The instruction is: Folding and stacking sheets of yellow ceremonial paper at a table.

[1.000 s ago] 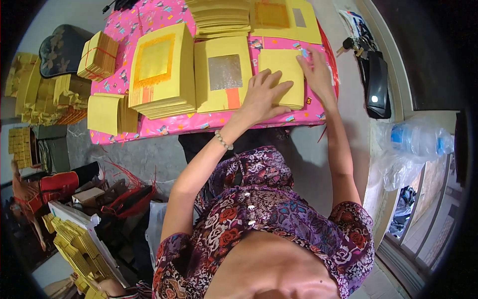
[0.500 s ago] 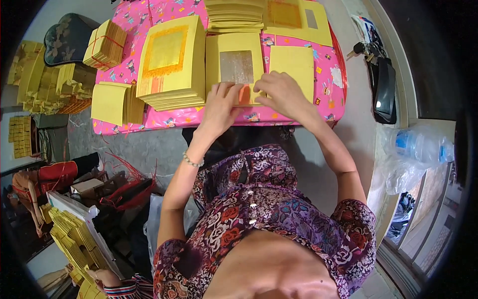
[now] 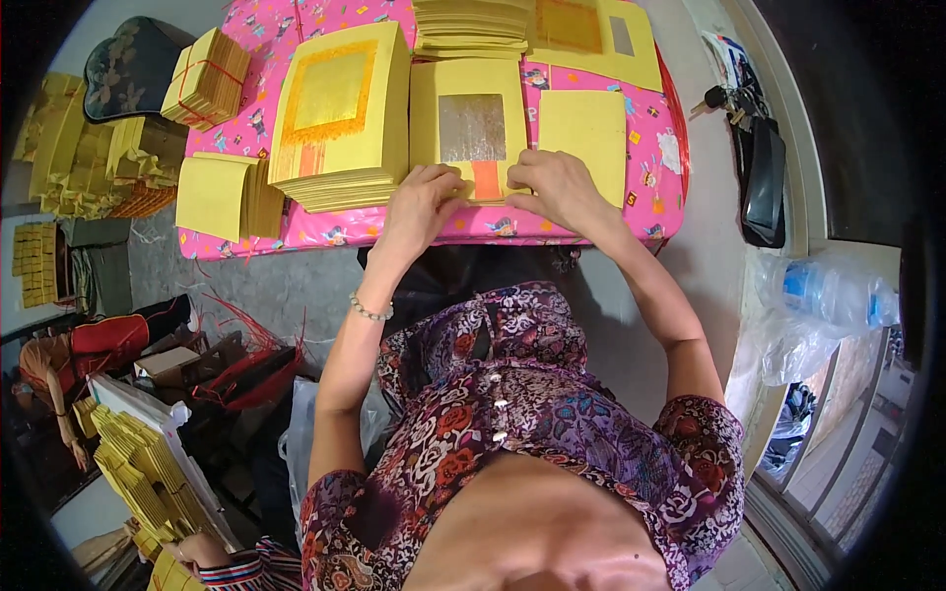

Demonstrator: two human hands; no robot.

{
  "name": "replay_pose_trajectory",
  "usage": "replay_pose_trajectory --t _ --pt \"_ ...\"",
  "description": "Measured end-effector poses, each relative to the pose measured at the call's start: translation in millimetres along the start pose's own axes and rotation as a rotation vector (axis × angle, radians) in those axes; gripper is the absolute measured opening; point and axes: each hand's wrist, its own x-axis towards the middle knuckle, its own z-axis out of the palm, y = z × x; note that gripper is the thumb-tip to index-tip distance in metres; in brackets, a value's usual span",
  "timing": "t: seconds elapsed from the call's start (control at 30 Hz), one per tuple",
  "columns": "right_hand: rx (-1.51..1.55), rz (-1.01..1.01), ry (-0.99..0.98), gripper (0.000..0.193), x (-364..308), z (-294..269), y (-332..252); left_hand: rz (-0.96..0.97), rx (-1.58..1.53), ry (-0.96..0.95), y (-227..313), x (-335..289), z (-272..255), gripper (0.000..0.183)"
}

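A yellow paper sheet (image 3: 424, 108) with a silver square and an orange strip lies on a low pile at the table's near edge. My left hand (image 3: 424, 209) is closed at its near left corner, fingers curled onto the edge. At the near right corner my right hand (image 3: 560, 187) pinches the same sheet, thumb and fingertips drawn together. The orange strip (image 3: 487, 180) shows between both hands. Just left stands a thick stack of yellow paper (image 3: 340, 158) with a gold square on top. Plain yellow paper (image 3: 581, 123) lies beyond my right hand. My fingertips are partly hidden.
A pink patterned cloth (image 3: 340, 231) covers the table. More yellow stacks (image 3: 471, 25) and a tied bundle (image 3: 204, 84) stand farther back. Keys (image 3: 717, 97) and a black case (image 3: 761, 182) lie at the right. Other people's arms (image 3: 64, 419) and paper piles (image 3: 143, 463) show lower left.
My hands have moved slightly apart along the sheet's near edge, the left one leftward. More of the orange strip shows between them. The whole view has shifted a little.
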Motion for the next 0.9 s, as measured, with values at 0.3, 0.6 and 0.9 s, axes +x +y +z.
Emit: replay_pose_trajectory --t 0.3,0.6,0.9 --pt "-0.027 0.042 -0.019 0.015 0.7 3.8 6.2 0.008 -0.03 0.025 -4.1 0.2 0.7 0.016" --pt "-0.043 0.056 -0.031 0.017 1.4 3.9 6.7 0.0 -0.029 0.055 -4.6 1.1 2.5 0.012" --pt "-0.027 0.056 -0.026 0.019 1.0 5.3 8.0 0.001 -0.014 0.04 -4.5 2.1 1.7 0.012"
